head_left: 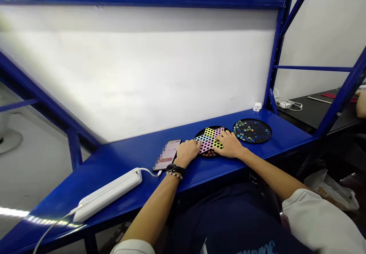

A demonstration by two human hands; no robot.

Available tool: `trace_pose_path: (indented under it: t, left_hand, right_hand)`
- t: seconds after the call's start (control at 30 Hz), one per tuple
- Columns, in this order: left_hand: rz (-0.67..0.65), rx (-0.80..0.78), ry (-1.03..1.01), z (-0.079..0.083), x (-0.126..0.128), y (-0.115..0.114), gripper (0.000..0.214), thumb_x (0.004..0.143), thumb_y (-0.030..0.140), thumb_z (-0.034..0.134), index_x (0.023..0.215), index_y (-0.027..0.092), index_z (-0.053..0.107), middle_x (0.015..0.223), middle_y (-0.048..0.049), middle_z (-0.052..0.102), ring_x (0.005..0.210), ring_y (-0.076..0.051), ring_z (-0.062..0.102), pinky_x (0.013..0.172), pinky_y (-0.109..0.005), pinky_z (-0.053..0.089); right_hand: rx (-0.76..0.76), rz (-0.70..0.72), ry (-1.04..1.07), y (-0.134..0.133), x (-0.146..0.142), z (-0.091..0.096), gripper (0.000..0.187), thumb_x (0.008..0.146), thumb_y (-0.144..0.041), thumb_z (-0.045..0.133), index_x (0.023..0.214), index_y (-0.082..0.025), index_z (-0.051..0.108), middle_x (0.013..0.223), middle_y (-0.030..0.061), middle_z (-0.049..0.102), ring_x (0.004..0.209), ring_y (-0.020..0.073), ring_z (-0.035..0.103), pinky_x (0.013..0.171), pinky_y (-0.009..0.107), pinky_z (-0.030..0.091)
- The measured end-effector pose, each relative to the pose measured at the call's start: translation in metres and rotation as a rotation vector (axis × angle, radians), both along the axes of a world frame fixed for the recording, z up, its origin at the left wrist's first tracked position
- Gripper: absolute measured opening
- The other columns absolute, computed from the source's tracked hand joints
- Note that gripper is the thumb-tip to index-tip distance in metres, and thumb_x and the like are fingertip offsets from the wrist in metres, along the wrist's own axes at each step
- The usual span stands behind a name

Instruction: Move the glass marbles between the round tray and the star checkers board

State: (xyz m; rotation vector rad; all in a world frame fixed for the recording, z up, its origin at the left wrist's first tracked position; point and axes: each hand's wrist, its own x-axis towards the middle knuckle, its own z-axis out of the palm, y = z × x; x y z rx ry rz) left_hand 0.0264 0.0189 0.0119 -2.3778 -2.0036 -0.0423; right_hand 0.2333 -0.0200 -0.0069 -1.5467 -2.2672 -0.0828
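Note:
A star-shaped Chinese checkers board [206, 142] with yellow, pink and blue areas full of holes lies over a round black base [197, 135]. My left hand [188, 151] is closed at the board's left edge, with its fingertips on the rim. On the opposite side, my right hand [228, 144] grips the board's right part, thumb low and fingers higher up. Some red marbles [210, 153] show in the base below the board's near edge. To the right sits a round black tray [267, 135] with several loose glass marbles [240, 124].
A phone [168, 155] with a plugged-in cable lies left of my left hand. Farther left is a white power strip [110, 193]. A white charger [257, 107] stands at the back of the blue shelf [137, 151]. Blue posts frame it; a person's arm [361, 103] shows far right.

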Motion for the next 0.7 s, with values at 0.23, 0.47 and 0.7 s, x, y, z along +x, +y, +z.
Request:
trace_pose_path:
  t: [0.23,0.47,0.7]
  left_hand:
    - [-0.024,-0.057,-0.057,0.0007,-0.0015,-0.0026,0.062,0.103,0.047,0.025,0.093,0.014,0.077,0.102,-0.0200,0.076,0.096,-0.032,0.072,0.082,-0.041,0.053]
    - [0.003,-0.097,-0.104,0.0014,-0.0036,-0.0013,0.068,0.104,0.049,0.020,0.093,0.012,0.076,0.101,-0.0219,0.076,0.099,-0.033,0.072,0.084,-0.041,0.052]
    - [-0.052,-0.059,-0.025,-0.0034,-0.0010,-0.0105,0.058,0.103,0.045,0.026,0.102,0.015,0.076,0.106,-0.0201,0.075,0.103,-0.033,0.071,0.085,-0.040,0.052]
  right_hand:
    - [-0.003,0.000,-0.011,-0.0006,0.0000,0.0009,0.040,0.092,-0.051,0.059,0.111,-0.018,0.069,0.122,0.0153,0.063,0.112,0.0304,0.052,0.094,0.044,0.040]
    - [-0.013,-0.001,-0.012,-0.0010,0.0008,0.0010,0.041,0.092,-0.051,0.058,0.113,-0.018,0.068,0.123,0.0153,0.063,0.113,0.0305,0.052,0.095,0.044,0.040]
    - [-0.014,-0.010,-0.020,-0.0003,0.0011,-0.0003,0.041,0.091,-0.051,0.059,0.114,-0.017,0.068,0.123,0.0160,0.061,0.114,0.0312,0.051,0.095,0.044,0.040]
